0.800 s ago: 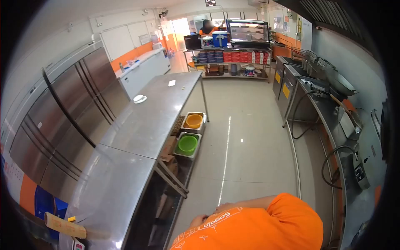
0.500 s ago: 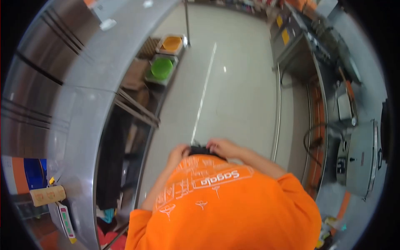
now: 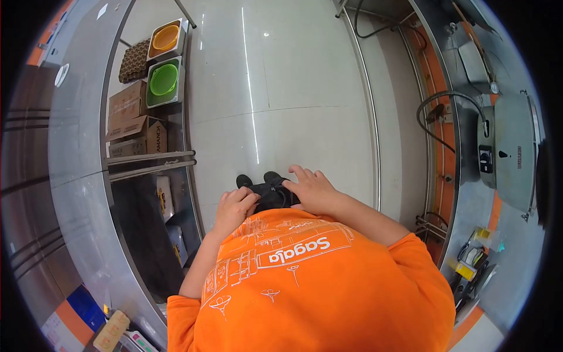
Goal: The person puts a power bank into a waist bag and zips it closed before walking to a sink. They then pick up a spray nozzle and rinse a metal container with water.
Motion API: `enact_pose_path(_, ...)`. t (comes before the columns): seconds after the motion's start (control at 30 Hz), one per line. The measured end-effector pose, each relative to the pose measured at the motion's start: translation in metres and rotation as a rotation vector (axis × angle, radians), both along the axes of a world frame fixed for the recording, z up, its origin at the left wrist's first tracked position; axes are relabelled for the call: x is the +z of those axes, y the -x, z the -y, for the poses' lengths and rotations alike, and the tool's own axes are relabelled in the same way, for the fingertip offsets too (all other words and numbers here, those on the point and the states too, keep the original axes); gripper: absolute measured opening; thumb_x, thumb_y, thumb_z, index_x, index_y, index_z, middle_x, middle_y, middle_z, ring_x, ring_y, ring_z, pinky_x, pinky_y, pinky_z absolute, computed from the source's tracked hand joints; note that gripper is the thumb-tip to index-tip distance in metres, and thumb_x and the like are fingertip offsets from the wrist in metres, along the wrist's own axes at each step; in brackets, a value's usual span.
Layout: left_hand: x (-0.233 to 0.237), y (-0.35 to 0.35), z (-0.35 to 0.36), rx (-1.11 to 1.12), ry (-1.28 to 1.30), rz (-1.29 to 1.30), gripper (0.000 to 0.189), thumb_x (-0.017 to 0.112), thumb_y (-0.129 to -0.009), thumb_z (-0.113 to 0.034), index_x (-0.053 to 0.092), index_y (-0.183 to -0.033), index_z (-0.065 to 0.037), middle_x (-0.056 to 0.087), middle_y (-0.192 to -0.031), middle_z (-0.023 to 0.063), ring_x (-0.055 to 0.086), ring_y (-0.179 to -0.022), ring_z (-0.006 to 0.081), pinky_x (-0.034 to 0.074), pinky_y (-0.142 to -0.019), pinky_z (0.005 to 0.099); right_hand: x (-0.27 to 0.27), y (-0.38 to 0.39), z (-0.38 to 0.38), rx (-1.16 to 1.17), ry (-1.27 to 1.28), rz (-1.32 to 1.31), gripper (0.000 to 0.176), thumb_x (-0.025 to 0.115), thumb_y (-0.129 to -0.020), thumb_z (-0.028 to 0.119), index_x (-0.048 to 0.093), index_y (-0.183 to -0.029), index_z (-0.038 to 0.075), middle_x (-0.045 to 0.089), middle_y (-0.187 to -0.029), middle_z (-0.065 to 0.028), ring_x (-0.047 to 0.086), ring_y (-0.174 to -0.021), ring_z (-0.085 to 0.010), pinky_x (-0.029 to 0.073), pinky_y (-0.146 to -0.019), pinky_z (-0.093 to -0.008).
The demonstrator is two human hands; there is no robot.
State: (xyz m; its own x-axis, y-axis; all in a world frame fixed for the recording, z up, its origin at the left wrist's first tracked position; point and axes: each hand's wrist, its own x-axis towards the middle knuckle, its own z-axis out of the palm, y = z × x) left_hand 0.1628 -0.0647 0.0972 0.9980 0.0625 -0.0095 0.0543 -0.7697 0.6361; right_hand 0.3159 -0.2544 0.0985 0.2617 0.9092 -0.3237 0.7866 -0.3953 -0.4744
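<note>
Both of my hands are at my waist, below the hem of an orange shirt (image 3: 293, 281) with white print. My left hand (image 3: 236, 206) rests against the black trousers (image 3: 277, 195), its fingers curled inward and their tips partly hidden; whatever they may hold cannot be made out. On the other side of the trousers, my right hand (image 3: 314, 190) has its fingers apart and bent, with nothing visible in them. Two black shoes (image 3: 272, 176) show just past the hands on the floor.
Tiled floor (image 3: 281, 129) runs ahead between two steel counters. Under the left counter (image 3: 88, 141) stand an orange basket (image 3: 166, 37), a green basket (image 3: 163, 80), egg trays (image 3: 134, 61) and cardboard boxes (image 3: 155, 136). At right, a grey appliance (image 3: 515, 155) sits on the counter, with a hose (image 3: 437, 97) nearby.
My view has tilted down and turned, so the shelves sit further left and the shoes now show. The hands have moved apart at the waist, and the right hand's fingers have spread.
</note>
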Motion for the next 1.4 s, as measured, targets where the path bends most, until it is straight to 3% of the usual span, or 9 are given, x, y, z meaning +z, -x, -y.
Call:
enact_pose_path(0.17, -0.018, -0.012, -0.007, -0.057, -0.037, -0.061, 0.015, 0.062, -0.073, -0.011, 0.059, -0.089, -0.011, 0.053, -0.080, 0.0021, 0.055, -0.075, 0.0213, 0.040, -0.065, 0.0341, -0.019, -0.008, -0.016, 0.004, 0.420, -0.271, 0.049, 0.051, -0.084, 0.042, 0.052, -0.119, 0.008, 0.052, -0.116, -0.0121, 0.054, -0.104, -0.0281, 0.038, -0.090, -0.0443)
enact_pose_path(0.4, -0.008, -0.029, -0.003, -0.172, 0.022, -0.250, 0.032, 0.056, -0.077, -0.013, 0.057, -0.109, -0.016, 0.052, -0.076, 0.0024, 0.056, -0.074, 0.0196, 0.039, -0.067, 0.0337, -0.021, -0.007, -0.043, 0.028, 0.646, -0.175, 0.044, 0.046, -0.085, 0.043, 0.061, -0.106, 0.008, 0.054, -0.115, -0.0120, 0.053, -0.106, -0.0265, 0.036, -0.091, -0.0473)
enact_pose_path(0.47, -0.011, -0.032, 0.001, -0.207, 0.033, -0.401, 0.035, 0.052, -0.082, -0.022, 0.054, -0.117, -0.018, 0.050, -0.078, 0.0013, 0.055, -0.079, 0.0187, 0.038, -0.075, 0.0367, -0.027, -0.003, -0.045, 0.094, 0.604, -0.095, 0.040, 0.050, -0.084, 0.041, 0.063, -0.101, 0.007, 0.055, -0.111, -0.0113, 0.053, -0.107, -0.0258, 0.035, -0.090, -0.0490)
enact_pose_path(0.7, -0.034, -0.039, -0.004, -0.249, -0.069, -0.226, 0.040, 0.056, -0.077, -0.025, 0.055, -0.117, -0.024, 0.048, -0.097, 0.0051, 0.052, -0.092, 0.0201, 0.039, -0.079, 0.0364, -0.047, 0.007, -0.026, -0.094, 0.230, -0.195, 0.029, 0.056, -0.082, 0.032, 0.063, -0.093, 0.007, 0.056, -0.099, -0.0104, 0.059, -0.091, -0.0262, 0.042, -0.081, -0.0432)
enact_pose_path(1.0, -0.022, -0.026, -0.018, -0.290, -0.261, -0.180, 0.017, 0.055, -0.077, -0.022, 0.058, -0.091, -0.013, 0.049, -0.102, 0.0049, 0.050, -0.100, 0.0215, 0.037, -0.089, 0.0376, -0.031, 0.004, -0.022, -0.080, 0.019, 0.028, 0.018, 0.050, -0.084, 0.024, 0.060, -0.084, 0.009, 0.056, -0.085, -0.0064, 0.059, -0.078, -0.0248, 0.042, -0.073, -0.0417)
enact_pose_path(1.1, 0.020, -0.011, -0.023, -0.246, -0.064, -0.331, 0.022, 0.050, -0.082, -0.024, 0.059, -0.097, -0.011, 0.050, -0.103, 0.0057, 0.050, -0.101, 0.0236, 0.038, -0.087, 0.0369, -0.026, -0.010, -0.015, -0.198, 0.110, 0.116, 0.019, 0.047, -0.082, 0.016, 0.063, -0.090, 0.009, 0.060, -0.091, -0.0083, 0.061, -0.083, -0.0259, 0.044, -0.074, -0.0435)
enact_pose_path(1.17, 0.032, 0.000, -0.019, -0.180, 0.191, -0.380, 0.025, 0.052, -0.082, -0.024, 0.059, -0.102, -0.010, 0.053, -0.104, 0.0077, 0.052, -0.100, 0.0272, 0.041, -0.085, 0.0374, -0.048, -0.014, -0.004, -0.347, 0.010, -0.116, 0.026, 0.045, -0.080, 0.010, 0.063, -0.097, 0.011, 0.061, -0.092, -0.0094, 0.061, -0.085, -0.0293, 0.046, -0.077, -0.0434)
enact_pose_path(1.27, 0.020, -0.021, -0.019, 0.047, 0.395, -0.336, 0.027, 0.054, -0.083, -0.024, 0.059, -0.104, -0.009, 0.054, -0.107, 0.0112, 0.054, -0.099, 0.0306, 0.044, -0.083, 0.0375, -0.046, -0.016, -0.004, -0.207, -0.111, -0.169, 0.030, 0.044, -0.081, 0.007, 0.062, -0.104, 0.012, 0.062, -0.095, -0.0115, 0.060, -0.086, -0.0314, 0.049, -0.074, -0.0398)
enact_pose_path(1.4, 0.017, -0.057, -0.008, 0.166, 0.152, -0.189, 0.025, 0.059, -0.081, -0.017, 0.061, -0.102, -0.005, 0.055, -0.099, 0.0151, 0.057, -0.092, 0.0298, 0.047, -0.078, 0.0365, -0.007, -0.006, -0.016, -0.231, -0.429, -0.265, 0.025, 0.051, -0.080, 0.010, 0.062, -0.102, 0.010, 0.062, -0.094, -0.0115, 0.061, -0.083, -0.0304, 0.050, -0.070, -0.0361)
